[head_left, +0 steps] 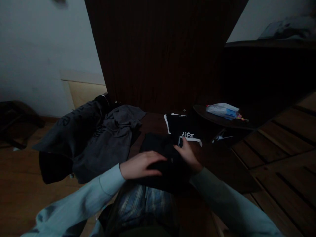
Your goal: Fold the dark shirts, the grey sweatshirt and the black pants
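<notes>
A dark black garment (154, 141), folded into a compact piece, lies on the brown wooden surface in front of me. My left hand (142, 164) rests over its near left part, thumb and fingers stretched apart. At the garment's right edge is my right hand (189, 154); dark cloth shows between its thumb and a finger, and the other fingers are hidden. Just beyond lies a folded black garment with white edging and white lettering (179, 125). Poor light blurs the outlines of the black cloth.
Grey garments (106, 141) are heaped on the left, partly hanging over the edge. On the right, a plastic packet (223, 110) lies on a dark rounded shelf (204, 115). A tall brown panel (153, 56) stands behind. Wooden slats (291, 184) run along the right.
</notes>
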A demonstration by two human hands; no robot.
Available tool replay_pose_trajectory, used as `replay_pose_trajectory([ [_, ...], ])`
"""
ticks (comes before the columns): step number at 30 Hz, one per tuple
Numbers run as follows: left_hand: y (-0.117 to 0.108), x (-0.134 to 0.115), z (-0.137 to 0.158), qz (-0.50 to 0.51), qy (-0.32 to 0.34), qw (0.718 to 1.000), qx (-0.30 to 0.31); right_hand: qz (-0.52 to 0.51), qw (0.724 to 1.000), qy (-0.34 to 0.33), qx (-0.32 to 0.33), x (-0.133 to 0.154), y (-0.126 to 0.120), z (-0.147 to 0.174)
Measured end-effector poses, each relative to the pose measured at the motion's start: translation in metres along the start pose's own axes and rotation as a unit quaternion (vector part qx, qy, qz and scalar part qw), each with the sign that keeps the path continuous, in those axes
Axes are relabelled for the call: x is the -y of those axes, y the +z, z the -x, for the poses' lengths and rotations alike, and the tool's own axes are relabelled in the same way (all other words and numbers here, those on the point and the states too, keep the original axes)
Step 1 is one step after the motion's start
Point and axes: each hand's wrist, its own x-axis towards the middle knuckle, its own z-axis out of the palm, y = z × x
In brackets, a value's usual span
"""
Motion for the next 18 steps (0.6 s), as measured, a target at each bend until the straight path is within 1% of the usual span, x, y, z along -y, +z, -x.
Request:
replay_pose_trajectory([
  [2,-0.023,0.032,-0.003,-0.024,-0.068,0.992,-0.099,-0.004,0.998,-0.006,0.067,0.008,-0.002,-0.015],
  [3,-0.031,0.050,-0.005,-0.033,-0.105,0.985,-0.134,-0.009,0.995,-0.006,0.099,0.012,-0.003,-0.024],
  [4,-0.036,0.068,-0.008,-0.028,-0.135,0.979,-0.150,-0.017,0.992,-0.004,0.126,0.015,-0.002,-0.032],
  [6,-0.037,0.101,-0.013,0.025,-0.171,0.976,-0.132,-0.031,0.985,-0.001,0.168,0.020,0.001,-0.049],
  [8,-0.032,0.124,-0.015,0.097,-0.186,0.972,-0.110,-0.037,0.980,0.001,0.196,0.023,0.005,-0.063],
  [11,-0.023,0.143,-0.013,0.147,-0.201,0.961,-0.123,-0.047,0.975,-0.007,0.216,0.023,0.012,-0.079],
  [15,-0.016,0.150,-0.005,0.147,-0.210,0.952,-0.164,-0.045,0.970,-0.032,0.236,0.021,0.020,-0.091],
  [18,-0.015,0.149,0.003,0.131,-0.211,0.950,-0.189,0.018,0.976,-0.052,0.209,0.019,0.026,-0.095],
])
